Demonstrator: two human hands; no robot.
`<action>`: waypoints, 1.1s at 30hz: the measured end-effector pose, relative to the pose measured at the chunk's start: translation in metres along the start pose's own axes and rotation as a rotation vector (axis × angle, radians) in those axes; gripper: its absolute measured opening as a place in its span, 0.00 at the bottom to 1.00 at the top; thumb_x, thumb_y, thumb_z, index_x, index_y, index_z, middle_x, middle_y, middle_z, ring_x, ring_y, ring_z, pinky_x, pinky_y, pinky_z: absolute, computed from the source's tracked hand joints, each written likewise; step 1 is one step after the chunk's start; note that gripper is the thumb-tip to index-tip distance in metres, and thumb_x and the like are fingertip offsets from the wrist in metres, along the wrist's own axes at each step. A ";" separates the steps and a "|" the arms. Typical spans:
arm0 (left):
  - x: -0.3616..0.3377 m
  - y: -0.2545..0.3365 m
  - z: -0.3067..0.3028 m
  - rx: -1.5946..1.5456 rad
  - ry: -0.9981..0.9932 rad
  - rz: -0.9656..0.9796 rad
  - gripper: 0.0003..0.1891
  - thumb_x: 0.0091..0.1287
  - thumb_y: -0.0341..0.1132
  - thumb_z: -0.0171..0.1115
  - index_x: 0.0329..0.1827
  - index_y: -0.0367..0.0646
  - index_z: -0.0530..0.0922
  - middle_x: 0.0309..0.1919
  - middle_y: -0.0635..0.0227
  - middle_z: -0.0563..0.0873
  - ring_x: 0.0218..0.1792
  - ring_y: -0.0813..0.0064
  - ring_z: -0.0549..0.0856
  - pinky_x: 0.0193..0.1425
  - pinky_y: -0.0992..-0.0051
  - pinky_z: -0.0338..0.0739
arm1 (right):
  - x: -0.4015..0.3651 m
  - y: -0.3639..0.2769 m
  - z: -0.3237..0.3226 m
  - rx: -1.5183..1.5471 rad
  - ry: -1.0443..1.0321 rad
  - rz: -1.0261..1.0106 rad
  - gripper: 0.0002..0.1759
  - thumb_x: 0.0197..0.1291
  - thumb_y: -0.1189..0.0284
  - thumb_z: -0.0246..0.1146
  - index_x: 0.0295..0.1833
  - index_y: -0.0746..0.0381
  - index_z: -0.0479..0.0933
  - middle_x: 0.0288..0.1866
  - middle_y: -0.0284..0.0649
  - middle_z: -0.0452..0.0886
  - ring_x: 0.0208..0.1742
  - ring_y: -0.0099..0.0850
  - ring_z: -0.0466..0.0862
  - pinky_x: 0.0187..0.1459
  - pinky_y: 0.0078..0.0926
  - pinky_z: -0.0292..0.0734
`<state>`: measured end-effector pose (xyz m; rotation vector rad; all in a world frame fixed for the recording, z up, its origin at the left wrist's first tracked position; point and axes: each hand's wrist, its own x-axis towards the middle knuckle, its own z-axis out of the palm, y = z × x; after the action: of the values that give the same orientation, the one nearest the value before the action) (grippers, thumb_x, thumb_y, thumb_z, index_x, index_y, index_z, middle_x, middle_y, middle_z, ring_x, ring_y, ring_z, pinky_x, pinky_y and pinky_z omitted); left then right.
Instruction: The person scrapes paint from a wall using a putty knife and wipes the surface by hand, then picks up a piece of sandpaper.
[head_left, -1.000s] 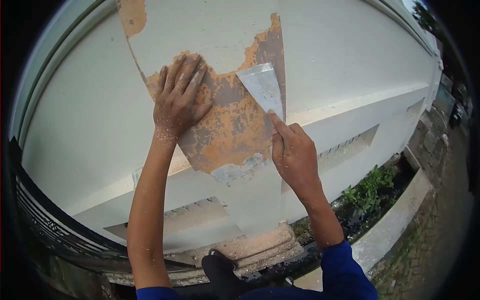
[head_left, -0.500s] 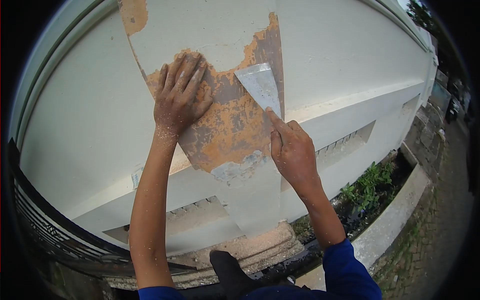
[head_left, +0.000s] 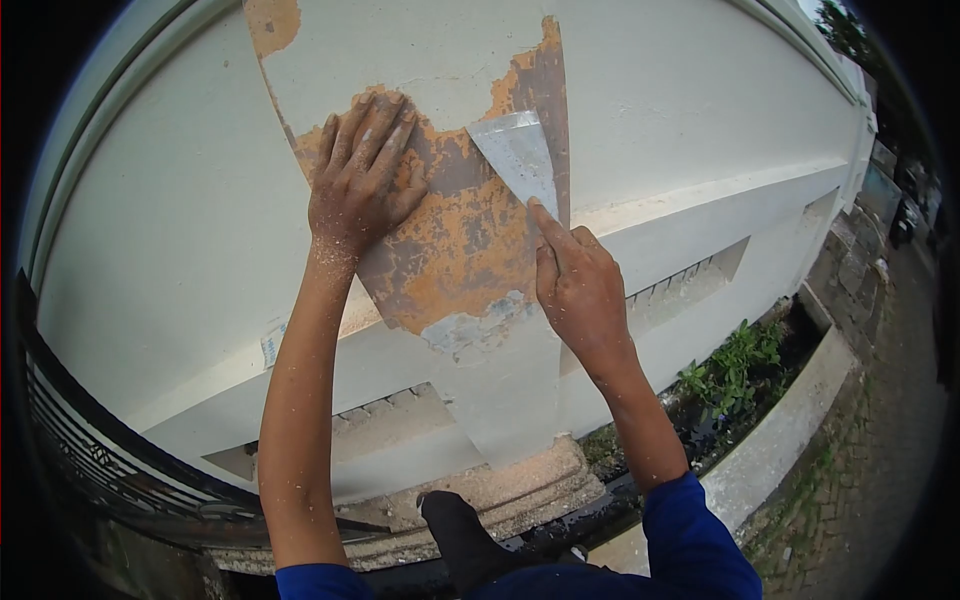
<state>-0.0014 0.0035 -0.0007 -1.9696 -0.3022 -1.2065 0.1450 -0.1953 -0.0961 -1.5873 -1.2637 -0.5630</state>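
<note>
My left hand (head_left: 362, 180) lies flat on the wall's pillar, fingers stretched upward over a bare patch (head_left: 460, 240) of orange and grey-brown. In my right hand (head_left: 582, 285) is a wide metal scraper (head_left: 520, 155); the index finger runs along its blade and the handle is hidden in the palm. The blade's broad edge rests at the upper part of the patch, near the border of the remaining pale paint (head_left: 430, 60). Pale flakes speckle both forearms. At the patch's lower end a whitish-grey area (head_left: 475, 328) shows.
A ledge (head_left: 700, 195) and slotted recesses (head_left: 690, 275) run along the white wall. Below are a stone step (head_left: 520, 490), a dark drain with green plants (head_left: 745, 365) and a concrete curb (head_left: 780, 450). Black metal railing (head_left: 100, 450) curves at left. A paved path (head_left: 850, 480) lies at right.
My right hand and the scraper have shifted slightly up and left along the patch. The left hand stays pressed in about the same place.
</note>
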 end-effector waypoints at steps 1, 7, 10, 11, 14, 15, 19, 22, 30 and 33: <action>0.001 0.000 0.000 -0.003 -0.001 -0.002 0.32 0.58 0.44 0.69 0.68 0.57 0.74 0.72 0.76 0.72 0.75 0.68 0.65 0.81 0.56 0.55 | 0.000 -0.001 -0.002 0.008 -0.005 0.002 0.25 0.61 0.77 0.61 0.66 0.59 0.75 0.34 0.52 0.79 0.24 0.39 0.83 0.25 0.34 0.79; -0.002 -0.001 0.000 0.035 -0.008 -0.005 0.32 0.57 0.47 0.68 0.68 0.58 0.74 0.72 0.78 0.72 0.75 0.70 0.64 0.81 0.57 0.55 | -0.003 -0.003 0.001 0.026 -0.014 0.029 0.26 0.61 0.80 0.61 0.67 0.59 0.75 0.24 0.41 0.72 0.24 0.33 0.73 0.29 0.33 0.73; 0.001 -0.001 0.000 0.048 -0.016 -0.004 0.32 0.57 0.48 0.68 0.68 0.59 0.75 0.72 0.79 0.71 0.75 0.71 0.64 0.81 0.58 0.55 | -0.001 -0.001 0.000 0.017 -0.010 0.008 0.26 0.61 0.78 0.61 0.67 0.58 0.75 0.32 0.48 0.77 0.24 0.36 0.79 0.26 0.33 0.76; -0.001 -0.001 -0.001 0.045 -0.023 -0.004 0.32 0.57 0.48 0.68 0.68 0.59 0.75 0.72 0.79 0.71 0.75 0.71 0.64 0.81 0.58 0.55 | -0.004 -0.002 0.000 0.015 -0.021 0.006 0.26 0.61 0.77 0.61 0.67 0.58 0.75 0.36 0.51 0.79 0.23 0.38 0.82 0.25 0.32 0.78; 0.000 -0.001 0.001 0.042 -0.001 -0.010 0.32 0.57 0.48 0.68 0.68 0.58 0.75 0.72 0.78 0.71 0.75 0.71 0.64 0.81 0.58 0.55 | -0.007 -0.002 0.003 0.029 -0.025 0.038 0.27 0.61 0.80 0.61 0.68 0.58 0.74 0.24 0.40 0.71 0.23 0.31 0.71 0.28 0.32 0.72; 0.000 -0.001 0.000 0.046 -0.008 -0.010 0.32 0.57 0.48 0.68 0.68 0.59 0.75 0.72 0.78 0.71 0.75 0.71 0.64 0.81 0.58 0.55 | -0.003 -0.004 0.005 0.025 -0.006 0.023 0.27 0.61 0.80 0.61 0.68 0.58 0.74 0.24 0.40 0.70 0.24 0.31 0.71 0.28 0.32 0.72; 0.000 -0.001 -0.001 0.057 -0.027 0.002 0.33 0.56 0.49 0.69 0.68 0.59 0.75 0.72 0.79 0.71 0.75 0.70 0.64 0.81 0.58 0.54 | 0.004 -0.010 0.004 0.015 0.009 0.018 0.27 0.62 0.79 0.61 0.68 0.58 0.74 0.25 0.40 0.70 0.24 0.31 0.71 0.29 0.32 0.73; -0.001 -0.001 -0.001 0.062 -0.029 0.002 0.33 0.56 0.50 0.70 0.68 0.59 0.75 0.73 0.79 0.70 0.76 0.71 0.63 0.82 0.58 0.54 | -0.009 -0.006 0.002 0.011 -0.037 0.049 0.27 0.62 0.79 0.61 0.68 0.57 0.74 0.25 0.40 0.70 0.24 0.31 0.72 0.29 0.32 0.73; -0.001 -0.001 -0.002 0.049 -0.046 -0.012 0.36 0.53 0.50 0.72 0.68 0.60 0.74 0.73 0.80 0.70 0.76 0.71 0.62 0.82 0.58 0.54 | -0.003 -0.010 0.003 -0.004 -0.035 0.035 0.27 0.63 0.79 0.60 0.68 0.57 0.74 0.25 0.41 0.71 0.25 0.32 0.73 0.30 0.32 0.75; 0.000 0.000 -0.002 0.056 -0.041 -0.020 0.36 0.52 0.50 0.73 0.68 0.60 0.74 0.73 0.80 0.70 0.76 0.71 0.62 0.82 0.58 0.54 | -0.010 -0.007 0.001 -0.002 -0.058 0.028 0.27 0.62 0.77 0.60 0.68 0.57 0.74 0.27 0.43 0.73 0.24 0.35 0.75 0.28 0.33 0.76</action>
<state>-0.0032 0.0021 -0.0005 -1.9493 -0.3736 -1.1593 0.1349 -0.1988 -0.1017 -1.6305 -1.2821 -0.5035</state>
